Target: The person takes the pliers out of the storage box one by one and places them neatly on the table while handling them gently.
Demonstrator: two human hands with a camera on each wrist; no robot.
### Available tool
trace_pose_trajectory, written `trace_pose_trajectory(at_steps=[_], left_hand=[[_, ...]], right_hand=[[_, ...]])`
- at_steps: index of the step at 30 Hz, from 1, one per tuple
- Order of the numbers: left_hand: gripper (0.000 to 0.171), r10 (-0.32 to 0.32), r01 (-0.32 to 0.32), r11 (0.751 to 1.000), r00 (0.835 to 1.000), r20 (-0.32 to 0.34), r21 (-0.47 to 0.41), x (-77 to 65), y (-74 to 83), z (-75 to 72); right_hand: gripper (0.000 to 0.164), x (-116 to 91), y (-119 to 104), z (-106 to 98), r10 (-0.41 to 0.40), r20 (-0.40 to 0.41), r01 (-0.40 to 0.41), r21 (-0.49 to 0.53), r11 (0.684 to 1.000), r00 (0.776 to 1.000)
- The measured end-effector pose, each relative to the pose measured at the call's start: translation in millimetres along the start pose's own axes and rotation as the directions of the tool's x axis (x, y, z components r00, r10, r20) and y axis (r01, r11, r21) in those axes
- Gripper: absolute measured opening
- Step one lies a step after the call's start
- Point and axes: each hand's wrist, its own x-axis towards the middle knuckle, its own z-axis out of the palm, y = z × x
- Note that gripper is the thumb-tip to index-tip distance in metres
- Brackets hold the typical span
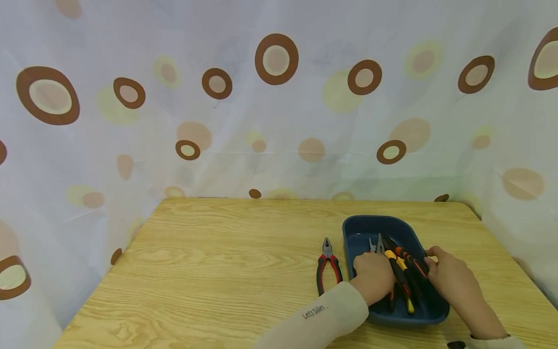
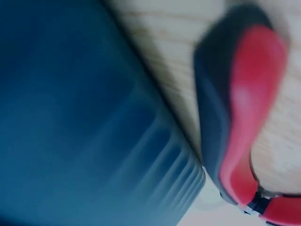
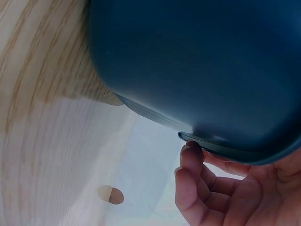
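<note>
A dark blue plastic bin [image 1: 359,228] holds several hand tools. My left hand [image 1: 376,277] reaches over its left side, among the tools; its fingertips are hidden, so I cannot tell what they hold. My right hand [image 1: 455,281] grips the bin's right rim, and the right wrist view shows curled fingers [image 3: 190,162] at the rim's edge. Inside lie a yellow-and-black-handled tool [image 1: 400,271], an orange-and-black-handled tool [image 1: 411,261] and grey plier jaws. Left of the bin, red-and-black combination pliers [image 1: 327,259] lie on the table with handles spread.
The wood-grain table [image 1: 218,261] extends far to the left of the bin. A white curtain [image 1: 279,116] with brown and beige spots hangs behind and along both sides. In the left wrist view, the pliers' handle [image 2: 251,94] lies close beside the bin's ridged wall [image 2: 155,150].
</note>
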Motion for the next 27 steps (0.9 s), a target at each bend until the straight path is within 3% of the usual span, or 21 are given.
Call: trace_pose_trajectory(at_steps=[8, 20, 24, 27], left_hand=[[0.051, 0.021, -0.025, 0.986, 0.999, -0.027, -0.163, -2.2, -10.5, -3.6], [0.056, 0.130, -0.166, 0.949, 0.980, -0.148, -0.268, -13.3, -37.1, -20.6], [0.059, 0.147, -0.214, 0.916, 0.966, -0.211, -0.341, -15.6, -49.0, -27.0], [0.058, 0.170, -0.278, 0.863, 0.946, -0.278, -0.421, -17.2, -60.2, -30.2]], right_hand=[[0.034, -1, -1, 0, -0.010, -0.012, 0.010, -0.002, 1.000, 1.000], [0.035, 0, 0, -2, 0.008, 0.011, -0.008, 0.012, 1.000, 1.000], [0.035, 0, 1, -2, -0.001, 0.006, 0.001, 0.010, 1.000, 1.000], [0.034, -1, 1, -1, -0.008, 0.001, 0.008, 0.007, 1.000, 1.000]])
